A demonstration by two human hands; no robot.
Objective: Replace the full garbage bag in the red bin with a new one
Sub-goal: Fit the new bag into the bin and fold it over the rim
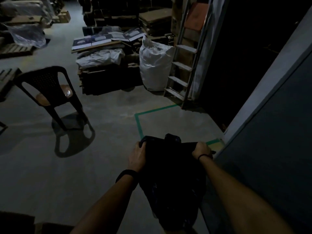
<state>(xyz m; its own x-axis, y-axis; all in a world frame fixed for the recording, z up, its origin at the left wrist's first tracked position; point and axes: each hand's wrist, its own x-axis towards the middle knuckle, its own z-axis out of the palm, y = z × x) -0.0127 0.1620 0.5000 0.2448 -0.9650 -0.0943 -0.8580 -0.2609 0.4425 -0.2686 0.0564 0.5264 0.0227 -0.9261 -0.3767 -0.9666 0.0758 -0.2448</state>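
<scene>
Both forearms reach fwd; left hand (137, 155) and right hand (201, 150) each have fingers curled round the top edge of a black garbage bag (170, 179), hanging above the floor (101, 166). Looks soft, slippery, prob heavy; I'd grip bunched plastic near the mouth. No red bin visible.

Both arms reach forward, left hand (137, 156) and right hand (201, 150) clenched.
</scene>
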